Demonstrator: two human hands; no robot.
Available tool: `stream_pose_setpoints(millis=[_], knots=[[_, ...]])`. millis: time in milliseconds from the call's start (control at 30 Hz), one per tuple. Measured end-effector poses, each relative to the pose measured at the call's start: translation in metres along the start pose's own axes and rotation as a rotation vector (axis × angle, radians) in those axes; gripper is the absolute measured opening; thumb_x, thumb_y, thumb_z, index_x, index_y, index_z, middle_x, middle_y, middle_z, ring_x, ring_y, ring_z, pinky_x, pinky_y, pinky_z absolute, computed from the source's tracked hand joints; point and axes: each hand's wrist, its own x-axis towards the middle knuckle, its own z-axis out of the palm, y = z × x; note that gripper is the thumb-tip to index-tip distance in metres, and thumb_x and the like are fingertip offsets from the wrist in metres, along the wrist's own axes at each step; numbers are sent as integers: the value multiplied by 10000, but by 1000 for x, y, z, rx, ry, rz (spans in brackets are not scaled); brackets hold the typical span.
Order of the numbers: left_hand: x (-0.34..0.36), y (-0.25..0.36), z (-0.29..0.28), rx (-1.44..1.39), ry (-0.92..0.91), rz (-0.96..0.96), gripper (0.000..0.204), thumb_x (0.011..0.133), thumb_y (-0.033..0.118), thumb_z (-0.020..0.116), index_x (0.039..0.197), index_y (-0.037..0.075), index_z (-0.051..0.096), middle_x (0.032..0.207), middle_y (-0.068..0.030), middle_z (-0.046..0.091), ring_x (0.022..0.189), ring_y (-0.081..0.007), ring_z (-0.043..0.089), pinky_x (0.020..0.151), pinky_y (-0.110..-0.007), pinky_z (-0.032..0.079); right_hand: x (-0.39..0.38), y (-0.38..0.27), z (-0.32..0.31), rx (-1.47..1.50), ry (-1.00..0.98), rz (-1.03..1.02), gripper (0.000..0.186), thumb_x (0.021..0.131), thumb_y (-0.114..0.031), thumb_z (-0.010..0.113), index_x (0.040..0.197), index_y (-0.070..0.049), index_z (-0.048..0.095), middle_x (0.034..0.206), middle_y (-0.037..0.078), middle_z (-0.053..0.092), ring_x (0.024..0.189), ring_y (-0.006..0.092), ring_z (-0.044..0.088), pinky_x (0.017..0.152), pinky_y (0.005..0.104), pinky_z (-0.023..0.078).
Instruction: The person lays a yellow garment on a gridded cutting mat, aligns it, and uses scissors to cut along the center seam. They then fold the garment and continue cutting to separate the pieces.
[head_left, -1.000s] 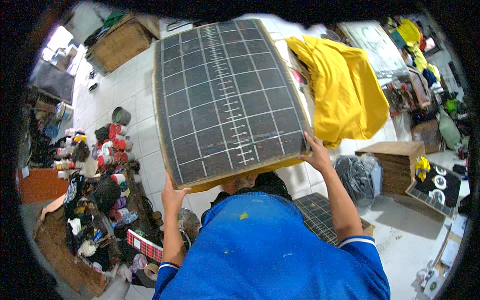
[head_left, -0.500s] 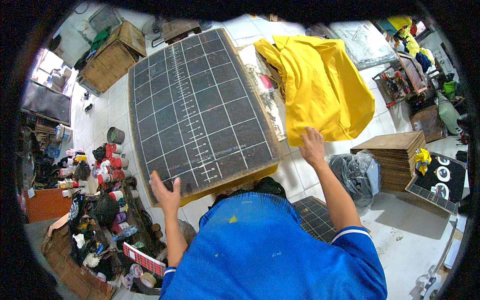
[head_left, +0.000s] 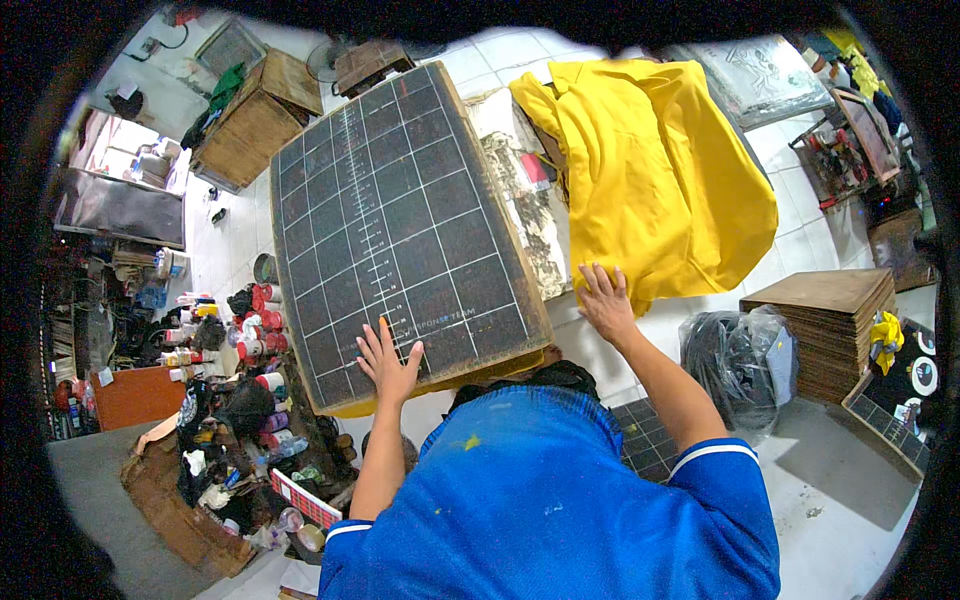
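Observation:
A dark board with a white grid and scale [head_left: 440, 240] lies on a raised surface in front of me, with yellow material showing under its near edge. My left hand [head_left: 388, 365] lies open on the board's lower part, fingers spread. To the board's right, yellow fabric [head_left: 660, 180] is spread in loose folds beside a pale, stained surface [head_left: 530, 230]. My right hand [head_left: 607, 305] is open at the fabric's near left corner, fingertips resting on or just over it.
Piled bottles and clutter [head_left: 260, 430] stand at left; a wooden box [head_left: 255, 115] is at back left. At right are stacked boards [head_left: 820, 330], a plastic-wrapped bundle [head_left: 735, 375] and a frame rack [head_left: 840, 150]. Another gridded board [head_left: 650, 445] is low behind my body. White floor tiles [head_left: 800, 230] show around.
My hands have let go of the gridded board, which sat higher and nearer centre and now lies further left. My left hand moved onto its top, my right hand to the yellow fabric.

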Motion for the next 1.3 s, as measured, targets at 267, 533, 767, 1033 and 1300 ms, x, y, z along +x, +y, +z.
stream_pose_setpoints(millis=[267,533,767,1033,1300], knots=[[5,2,4,-82,60,-136,1230,829,778,666,1693,154,51,1738,-243,-32,1590,-466,-89,1229,-656,-51,2,3,-1,-52,108,-43,256,914,-289,605,1141,-202,686,1537,51,462,1461,267,379,1232,587,150],[7,14,-3,-6,-24,-246,1421,705,858,722,1689,148,-18,1711,-300,-110,1576,-474,-163,1224,-663,-55,1,1,-3,-43,27,-47,242,893,-238,598,1112,-214,698,1467,33,507,1426,250,416,1229,561,138],[9,16,-7,8,-51,-218,1433,710,867,706,1684,140,-53,1709,-297,-134,1576,-486,-151,1215,-680,-47,14,-1,-21,153,102,87,140,872,-195,657,998,-143,690,1346,57,596,1341,262,491,1147,566,246],[1,14,-8,-13,16,-189,1409,701,888,685,1690,138,19,1719,-288,-86,1585,-480,-108,1217,-685,-37,47,160,-51,1529,652,993,240,1005,-338,661,1018,-99,654,969,59,718,832,276,689,705,427,544],[1,14,-9,-19,8,-167,1402,711,875,688,1690,132,13,1706,-319,-86,1573,-510,-120,1206,-701,-47,11,244,-26,1357,16,1018,274,958,-370,722,989,-105,663,767,-8,636,589,143,590,496,317,467]])
